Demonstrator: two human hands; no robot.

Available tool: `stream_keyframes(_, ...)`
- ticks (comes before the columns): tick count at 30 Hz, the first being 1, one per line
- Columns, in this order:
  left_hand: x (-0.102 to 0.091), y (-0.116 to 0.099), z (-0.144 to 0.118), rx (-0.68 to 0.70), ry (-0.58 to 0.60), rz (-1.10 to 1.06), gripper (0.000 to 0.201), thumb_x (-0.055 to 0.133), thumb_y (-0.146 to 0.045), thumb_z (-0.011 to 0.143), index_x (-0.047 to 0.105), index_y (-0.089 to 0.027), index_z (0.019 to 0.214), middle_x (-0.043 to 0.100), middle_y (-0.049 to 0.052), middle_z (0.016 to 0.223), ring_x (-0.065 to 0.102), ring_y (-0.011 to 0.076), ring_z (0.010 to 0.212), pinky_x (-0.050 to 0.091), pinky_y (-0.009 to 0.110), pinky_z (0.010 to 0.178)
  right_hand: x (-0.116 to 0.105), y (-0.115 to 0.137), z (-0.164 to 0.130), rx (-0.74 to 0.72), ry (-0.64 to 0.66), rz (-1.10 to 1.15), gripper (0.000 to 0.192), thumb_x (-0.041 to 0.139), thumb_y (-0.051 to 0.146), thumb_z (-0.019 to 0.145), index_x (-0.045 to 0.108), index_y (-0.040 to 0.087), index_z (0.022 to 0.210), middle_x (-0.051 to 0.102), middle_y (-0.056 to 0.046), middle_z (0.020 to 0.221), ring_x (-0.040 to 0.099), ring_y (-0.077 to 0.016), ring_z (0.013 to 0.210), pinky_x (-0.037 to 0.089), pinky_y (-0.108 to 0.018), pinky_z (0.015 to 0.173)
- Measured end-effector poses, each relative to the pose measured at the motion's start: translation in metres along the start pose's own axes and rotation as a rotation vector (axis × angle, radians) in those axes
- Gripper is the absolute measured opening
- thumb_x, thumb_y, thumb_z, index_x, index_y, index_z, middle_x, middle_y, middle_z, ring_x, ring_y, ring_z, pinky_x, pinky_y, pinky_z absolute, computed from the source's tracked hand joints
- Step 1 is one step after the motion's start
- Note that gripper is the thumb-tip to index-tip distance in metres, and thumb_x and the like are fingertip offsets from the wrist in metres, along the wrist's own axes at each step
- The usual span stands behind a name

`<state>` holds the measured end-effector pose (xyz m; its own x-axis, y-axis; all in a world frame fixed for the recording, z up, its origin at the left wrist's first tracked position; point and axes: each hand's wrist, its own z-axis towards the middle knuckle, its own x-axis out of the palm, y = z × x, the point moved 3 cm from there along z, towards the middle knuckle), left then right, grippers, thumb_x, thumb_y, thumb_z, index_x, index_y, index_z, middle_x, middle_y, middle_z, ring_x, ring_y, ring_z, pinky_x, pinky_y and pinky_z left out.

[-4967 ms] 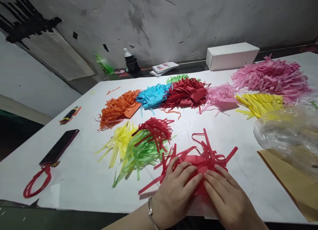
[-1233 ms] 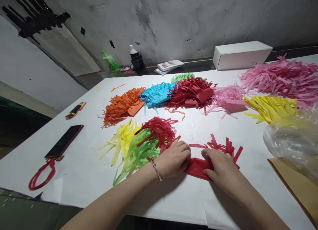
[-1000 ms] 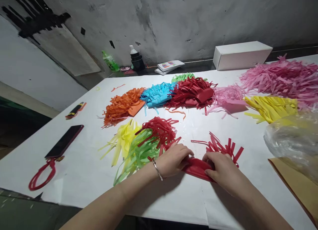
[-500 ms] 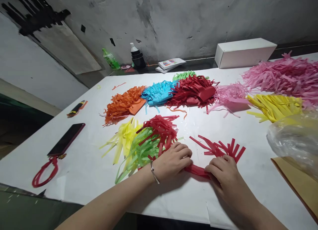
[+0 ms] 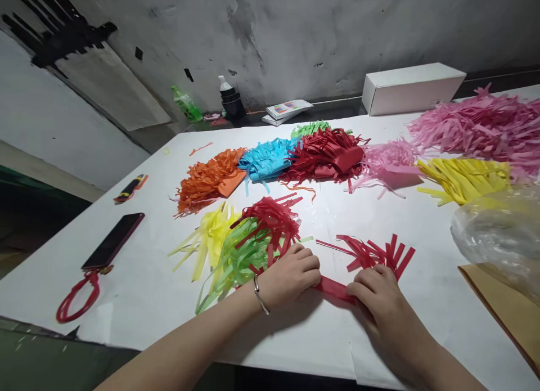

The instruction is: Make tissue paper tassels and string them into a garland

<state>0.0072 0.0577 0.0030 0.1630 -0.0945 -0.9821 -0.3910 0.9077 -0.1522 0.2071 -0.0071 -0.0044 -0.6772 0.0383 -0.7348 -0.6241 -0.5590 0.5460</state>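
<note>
A red fringed paper piece [image 5: 363, 257] lies on the white table [image 5: 135, 290], its uncut middle rolled into a narrow red band [image 5: 334, 288]. My left hand [image 5: 291, 274], with a bracelet on the wrist, grips the band's left end. My right hand [image 5: 377, 292] presses down on the right end, fingers curled over it. Red strips fan out behind my right hand; those on the left end are hidden under my left hand. Just left of my left hand lies a mixed heap of red, green and yellow fringe [image 5: 242, 242].
Heaps of orange [image 5: 206, 177], blue [image 5: 268, 160], red [image 5: 327, 154], pink [image 5: 476, 126] and yellow [image 5: 464, 177] fringe line the back. A white box [image 5: 413, 87], a clear plastic bag [image 5: 498, 233], brown paper [image 5: 502, 312], a phone [image 5: 112, 242] with red strap and a cutter [image 5: 129, 188] lie around.
Both hands have rolled the red paper's middle tighter, from a wide fold into a thin band, and pressed it flat on the table. The fringe on the right spread out.
</note>
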Motion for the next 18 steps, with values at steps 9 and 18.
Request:
stream_keyframes(9, -0.008, -0.007, -0.010, 0.010, -0.007, -0.029, 0.012, 0.058, -0.018, 0.090, 0.062, -0.019, 0.101, 0.069, 0.004, 0.094, 0.057, 0.0209, 0.089, 0.034, 0.044, 0.100, -0.004, 0.002, -0.015, -0.130, 0.037, -0.117, 0.012, 0.054, 0.012, 0.089, 0.062, 0.019, 0.083, 0.064, -0.004, 0.089, 0.057, -0.0214, 0.092, 0.033, -0.049, 0.104)
stream_keyframes(18, 0.000, -0.009, -0.003, -0.038, -0.099, 0.031, 0.010, 0.056, -0.016, 0.092, 0.065, -0.018, 0.089, 0.068, 0.002, 0.085, 0.058, 0.0182, 0.083, 0.038, 0.043, 0.099, 0.013, 0.016, 0.001, -0.122, 0.102, -0.410, 0.009, 0.057, 0.021, 0.093, 0.061, 0.019, 0.085, 0.063, -0.005, 0.084, 0.056, -0.0246, 0.088, 0.036, -0.050, 0.098)
